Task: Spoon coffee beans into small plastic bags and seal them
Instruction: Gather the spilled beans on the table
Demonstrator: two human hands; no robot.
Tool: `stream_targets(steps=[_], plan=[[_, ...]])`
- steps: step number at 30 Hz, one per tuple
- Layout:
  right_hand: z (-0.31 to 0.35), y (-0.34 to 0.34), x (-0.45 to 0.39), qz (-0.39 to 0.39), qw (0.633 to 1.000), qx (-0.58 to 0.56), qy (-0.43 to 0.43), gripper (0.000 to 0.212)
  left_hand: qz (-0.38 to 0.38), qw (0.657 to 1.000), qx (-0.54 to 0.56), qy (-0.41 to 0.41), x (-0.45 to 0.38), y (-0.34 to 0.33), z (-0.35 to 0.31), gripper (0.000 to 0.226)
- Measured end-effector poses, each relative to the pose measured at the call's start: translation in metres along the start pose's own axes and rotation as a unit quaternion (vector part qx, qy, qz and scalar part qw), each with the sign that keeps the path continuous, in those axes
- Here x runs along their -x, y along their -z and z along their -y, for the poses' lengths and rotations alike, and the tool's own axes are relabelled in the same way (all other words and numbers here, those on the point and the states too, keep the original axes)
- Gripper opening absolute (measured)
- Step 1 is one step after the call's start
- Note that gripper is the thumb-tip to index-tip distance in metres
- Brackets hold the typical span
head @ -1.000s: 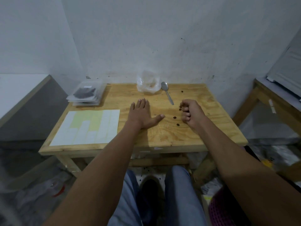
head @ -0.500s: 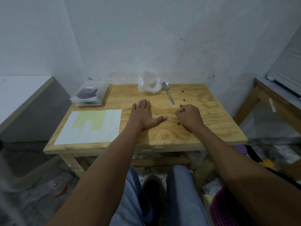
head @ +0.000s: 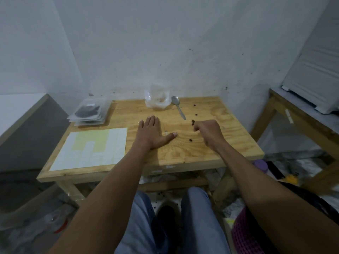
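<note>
The person's left hand lies flat, palm down, on the wooden counter, its fingers straight and close together, the thumb stuck out toward the other hand. It holds nothing.

The right hand rests on the counter a little way off from that thumb, knuckles up, its fingers curled under into a loose fist. Whether they pinch a bean I cannot tell; the fingertips are hidden under the hand.

Loose coffee beans lie scattered on the wood: a couple just beyond the curled fingers, nearly touching them, one between the two hands on the near side of the right knuckles, and two more farther back toward the wall.

A metal spoon lies beyond the right fingers, bowl toward the wall, handle pointing back at the hand, apart from it. Just beside the spoon's bowl, ahead of the left fingertips, stands a crumpled clear plastic bag.

Well off to the outer side of the left fingers sits a stack of small plastic bags, the top one dark with beans. Nearer, beside the left wrist, lies a sheet of labels, partly yellow where some are gone.
</note>
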State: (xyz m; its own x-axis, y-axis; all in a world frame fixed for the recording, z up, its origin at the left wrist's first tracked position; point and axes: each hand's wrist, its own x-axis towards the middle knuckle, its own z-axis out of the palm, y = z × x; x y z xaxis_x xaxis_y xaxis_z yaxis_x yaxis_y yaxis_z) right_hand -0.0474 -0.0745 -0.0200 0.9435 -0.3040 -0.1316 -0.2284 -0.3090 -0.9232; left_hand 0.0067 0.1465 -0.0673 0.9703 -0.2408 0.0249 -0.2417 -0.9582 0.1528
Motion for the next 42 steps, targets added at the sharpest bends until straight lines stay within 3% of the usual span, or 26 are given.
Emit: stream_targets(steps=[3, 7, 13, 15, 17, 18, 20, 22, 23, 26, 28, 30, 32, 34, 37, 42], plan=[[-0.015, -0.004, 0.005, -0.027, 0.967, 0.192, 0.168, 0.022, 0.0, 1.0, 0.0, 0.001, 0.0, -0.001, 0.0, 0.13], [-0.029, -0.008, 0.006, -0.008, 0.941, 0.271, 0.203, 0.019, -0.001, 1.0, -0.003, 0.005, 0.0, -0.001, -0.001, 0.126], [-0.023, -0.011, 0.009, -0.012, 0.928, 0.299, 0.221, 0.02, -0.004, 1.0, -0.001, 0.005, 0.001, -0.001, -0.002, 0.122], [-0.014, -0.013, 0.005, -0.045, 0.959, 0.216, 0.178, 0.029, -0.004, 1.0, -0.002, 0.004, 0.001, -0.001, -0.001, 0.123], [-0.003, -0.01, -0.002, -0.069, 0.996, 0.003, 0.054, 0.032, -0.005, 1.0, -0.001, 0.004, 0.001, -0.001, -0.001, 0.125], [0.004, -0.008, -0.004, -0.059, 0.988, -0.139, -0.024, 0.03, -0.004, 1.0, -0.001, 0.004, 0.001, -0.002, 0.0, 0.127], [0.012, 0.002, -0.009, -0.02, 0.923, -0.363, -0.124, 0.027, -0.002, 1.0, 0.001, 0.004, 0.001, -0.001, 0.0, 0.132], [0.014, 0.011, -0.014, 0.007, 0.88, -0.451, -0.147, 0.027, -0.002, 1.0, 0.001, 0.003, 0.0, -0.001, 0.0, 0.134], [0.013, 0.015, -0.017, 0.01, 0.88, -0.453, -0.144, 0.027, -0.002, 1.0, 0.001, 0.002, 0.0, -0.001, 0.0, 0.134], [0.013, 0.024, -0.018, -0.019, 0.92, -0.364, -0.141, 0.021, -0.003, 1.0, 0.002, 0.002, 0.0, -0.002, 0.001, 0.134], [0.011, 0.028, -0.017, -0.068, 0.967, -0.217, -0.113, 0.019, -0.002, 1.0, 0.003, 0.001, -0.001, -0.002, 0.001, 0.133], [0.004, 0.029, -0.014, -0.117, 0.992, -0.03, -0.03, 0.024, -0.003, 1.0, 0.0, 0.0, -0.001, -0.002, 0.002, 0.134], [-0.004, 0.028, -0.012, -0.126, 0.985, 0.11, 0.053, 0.028, -0.001, 1.0, 0.0, 0.002, -0.002, -0.002, 0.002, 0.135], [-0.014, 0.029, -0.014, -0.131, 0.973, 0.172, 0.083, 0.022, 0.0, 1.0, -0.002, 0.003, -0.002, -0.003, 0.001, 0.134], [-0.021, 0.03, -0.017, -0.125, 0.967, 0.197, 0.101, 0.016, -0.002, 1.0, -0.002, 0.001, -0.001, -0.002, 0.001, 0.13], [-0.024, 0.022, -0.02, -0.114, 0.953, 0.247, 0.134, 0.027, -0.008, 1.0, -0.002, -0.001, 0.001, 0.0, 0.0, 0.133]])
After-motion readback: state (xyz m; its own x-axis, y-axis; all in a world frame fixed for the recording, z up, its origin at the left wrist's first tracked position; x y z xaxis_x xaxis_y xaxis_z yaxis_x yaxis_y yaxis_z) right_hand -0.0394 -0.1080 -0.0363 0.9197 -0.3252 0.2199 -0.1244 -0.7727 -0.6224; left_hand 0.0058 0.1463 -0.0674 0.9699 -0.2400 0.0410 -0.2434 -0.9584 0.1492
